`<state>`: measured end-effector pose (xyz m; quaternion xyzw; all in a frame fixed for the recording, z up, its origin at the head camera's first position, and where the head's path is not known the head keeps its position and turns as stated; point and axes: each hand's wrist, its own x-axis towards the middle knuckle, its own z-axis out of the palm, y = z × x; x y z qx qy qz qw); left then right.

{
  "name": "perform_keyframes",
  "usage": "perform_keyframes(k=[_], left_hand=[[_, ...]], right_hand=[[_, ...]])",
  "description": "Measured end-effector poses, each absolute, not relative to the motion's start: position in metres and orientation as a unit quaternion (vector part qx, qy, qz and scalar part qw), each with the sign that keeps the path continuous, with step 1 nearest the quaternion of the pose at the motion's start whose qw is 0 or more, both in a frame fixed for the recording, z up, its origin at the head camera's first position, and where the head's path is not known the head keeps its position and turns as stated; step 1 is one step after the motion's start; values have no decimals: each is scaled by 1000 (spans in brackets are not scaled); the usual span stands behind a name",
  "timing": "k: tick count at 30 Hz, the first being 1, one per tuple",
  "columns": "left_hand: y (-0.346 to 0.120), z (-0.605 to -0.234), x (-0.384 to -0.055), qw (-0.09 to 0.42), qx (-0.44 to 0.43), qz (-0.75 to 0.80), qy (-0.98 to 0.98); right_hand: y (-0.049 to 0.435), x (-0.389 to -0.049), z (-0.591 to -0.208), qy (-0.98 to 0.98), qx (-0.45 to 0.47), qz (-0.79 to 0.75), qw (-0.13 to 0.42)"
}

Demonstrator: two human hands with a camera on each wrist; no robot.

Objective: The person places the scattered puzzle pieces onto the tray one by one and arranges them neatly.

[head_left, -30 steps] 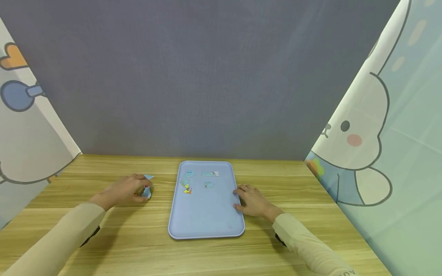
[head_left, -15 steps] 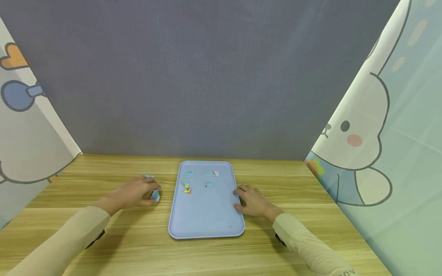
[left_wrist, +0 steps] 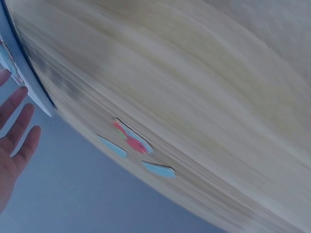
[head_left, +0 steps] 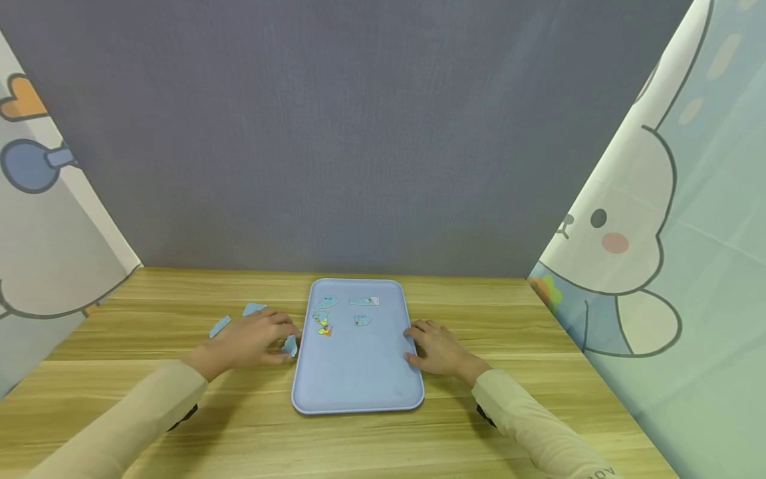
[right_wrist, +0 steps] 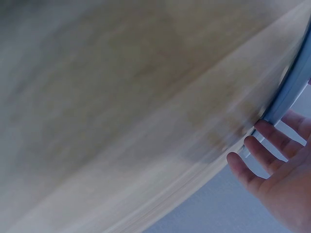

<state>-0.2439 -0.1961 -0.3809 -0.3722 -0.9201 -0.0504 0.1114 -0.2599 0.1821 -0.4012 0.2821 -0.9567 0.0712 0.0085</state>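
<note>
We are seeing the left hand (head_left: 254,339) pinching a light-blue piece (head_left: 290,346) – its visible part running twelve-to-six – the tray (head_left: 359,386) lying just beside, toward three o'clock.

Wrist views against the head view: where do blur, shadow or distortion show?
Head view: fairly clear, with a soft shadow beside the left sleeve; left wrist view: hazy, the edge of the table bowed; right wrist view: table blurred toward the upper left, the fingers of the right hand clearer.
</note>
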Motion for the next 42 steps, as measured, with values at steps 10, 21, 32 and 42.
perform_keyframes(k=[10, 21, 32, 42], left_hand=[[-178, -384, -242, 133, -395, -46, -908], [-163, -389, -240, 123, -394, -33, -910], [-152, -390, -240, 116, -400, -14, -909], [-151, -393, -240, 109, -389, -17, -915]], right_hand=[[183, -261, -403, -957, 280, 69, 6], [183, -260, -404, -957, 278, 78, 6], [183, -261, -404, -957, 281, 75, 9], [182, -260, -403, -957, 280, 75, 7]])
